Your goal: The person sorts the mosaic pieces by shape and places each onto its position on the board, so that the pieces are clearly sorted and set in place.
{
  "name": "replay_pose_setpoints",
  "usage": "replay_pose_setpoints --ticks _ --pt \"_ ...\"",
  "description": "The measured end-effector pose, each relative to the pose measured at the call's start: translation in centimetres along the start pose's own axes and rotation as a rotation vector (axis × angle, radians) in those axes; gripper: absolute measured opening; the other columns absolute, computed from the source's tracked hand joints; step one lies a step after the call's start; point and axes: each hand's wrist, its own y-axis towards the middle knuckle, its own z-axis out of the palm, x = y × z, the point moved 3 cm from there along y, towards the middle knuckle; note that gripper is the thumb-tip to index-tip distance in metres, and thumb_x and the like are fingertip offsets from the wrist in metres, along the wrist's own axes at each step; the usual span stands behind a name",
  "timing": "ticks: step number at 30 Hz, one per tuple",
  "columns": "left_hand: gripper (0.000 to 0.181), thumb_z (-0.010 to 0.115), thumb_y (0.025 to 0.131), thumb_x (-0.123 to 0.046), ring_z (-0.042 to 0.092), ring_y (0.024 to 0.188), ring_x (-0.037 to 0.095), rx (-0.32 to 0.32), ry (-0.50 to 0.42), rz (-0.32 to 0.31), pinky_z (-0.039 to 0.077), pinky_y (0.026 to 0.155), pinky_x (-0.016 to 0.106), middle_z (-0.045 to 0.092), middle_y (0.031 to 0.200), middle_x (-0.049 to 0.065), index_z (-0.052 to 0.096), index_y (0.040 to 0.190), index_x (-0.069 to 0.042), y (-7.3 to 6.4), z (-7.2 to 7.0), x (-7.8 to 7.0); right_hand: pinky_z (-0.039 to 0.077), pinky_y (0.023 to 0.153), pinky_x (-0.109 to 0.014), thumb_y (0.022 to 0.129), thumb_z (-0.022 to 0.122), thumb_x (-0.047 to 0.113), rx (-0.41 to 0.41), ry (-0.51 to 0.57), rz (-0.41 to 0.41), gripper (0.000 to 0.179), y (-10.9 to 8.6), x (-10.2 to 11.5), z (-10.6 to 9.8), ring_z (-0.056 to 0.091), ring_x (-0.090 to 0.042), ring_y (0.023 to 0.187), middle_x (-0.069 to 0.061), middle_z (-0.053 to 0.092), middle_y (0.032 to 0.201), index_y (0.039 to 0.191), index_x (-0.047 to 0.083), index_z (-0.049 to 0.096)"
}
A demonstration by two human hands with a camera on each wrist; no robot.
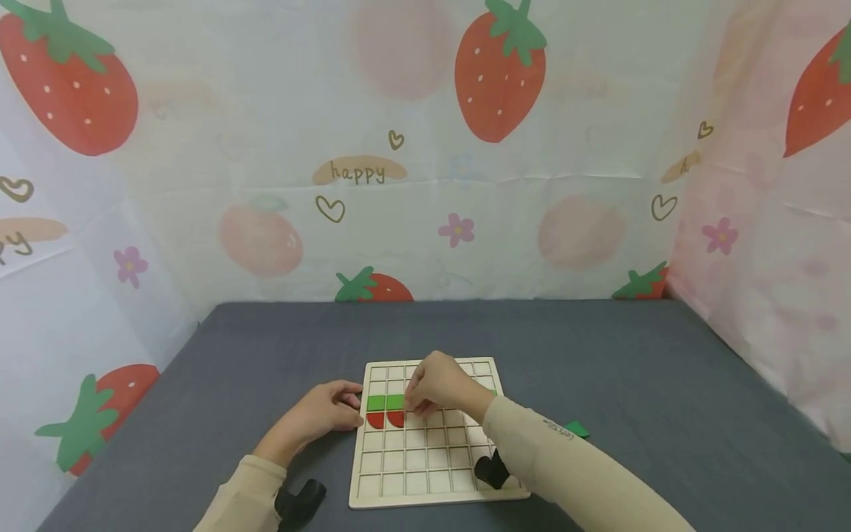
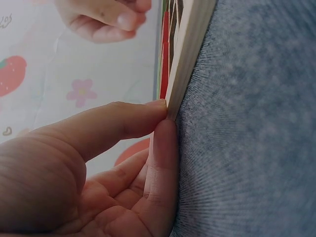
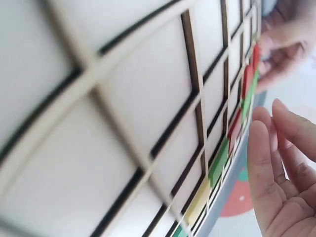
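A pale wooden grid board (image 1: pixel 415 459) lies on the dark cloth. At its left edge, my left hand (image 1: pixel 322 414) pinches the rim between thumb (image 2: pixel 133 118) and a finger. My right hand (image 1: pixel 442 384) is over the upper middle of the board, fingers bent downward. In the right wrist view, the fingertips of this hand (image 3: pixel 286 168) are slightly apart and no piece shows between them. A red piece (image 3: pixel 234 131) sits in the grid close by. Two green squares (image 1: pixel 385 403) and two rounded red pieces (image 1: pixel 375 420) fill cells at the left.
A loose green piece (image 1: pixel 577 428) lies on the cloth (image 1: pixel 638 399) right of the board, partly behind the right sleeve. A yellow piece (image 3: pixel 198 201) and more green pieces (image 3: pixel 218 163) sit in one row. Strawberry-printed curtain (image 1: pixel 412 222) surrounds the table.
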Motion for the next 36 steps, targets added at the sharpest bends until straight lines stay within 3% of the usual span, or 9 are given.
replay_pose_setpoints --ticks 8,18,24,36 --pt "0.059 0.072 0.080 -0.002 0.057 0.086 0.016 0.008 -0.009 -0.001 0.050 0.074 0.029 0.057 0.101 0.010 0.053 0.135 0.007 -0.1 0.0 0.0 0.060 0.070 -0.035 0.080 0.080 0.006 -0.055 0.066 0.026 0.008 -1.6 -1.3 -3.0 0.071 -0.020 0.071 -0.009 0.072 0.089 0.085 0.001 0.076" --pt "0.058 0.072 0.081 0.001 0.059 0.086 0.016 0.001 -0.034 -0.017 0.053 0.076 0.030 0.056 0.101 0.011 0.052 0.136 0.007 -0.1 0.0 0.0 0.060 0.073 -0.036 0.080 0.080 0.006 -0.109 0.065 0.067 0.008 -3.7 -2.7 -5.9 0.072 -0.022 0.077 -0.008 0.073 0.095 0.086 0.002 0.076" --pt "0.058 0.071 0.081 0.000 0.058 0.086 0.016 0.000 -0.021 -0.007 0.052 0.075 0.030 0.057 0.102 0.011 0.052 0.136 0.007 -0.2 0.1 0.0 0.059 0.076 -0.037 0.081 0.079 0.008 -0.114 0.066 0.074 0.016 -5.0 -3.5 -7.5 0.071 -0.022 0.080 -0.009 0.072 0.102 0.095 -0.001 0.075" --pt "0.060 0.073 0.081 -0.001 0.058 0.085 0.016 -0.004 -0.022 -0.020 0.053 0.075 0.031 0.057 0.102 0.011 0.052 0.137 0.006 -0.2 0.2 -0.1 0.059 0.078 -0.037 0.082 0.079 0.012 -0.093 0.039 0.119 0.023 -6.9 -5.9 -9.7 0.071 -0.018 0.082 -0.006 0.074 0.095 0.101 -0.001 0.074"
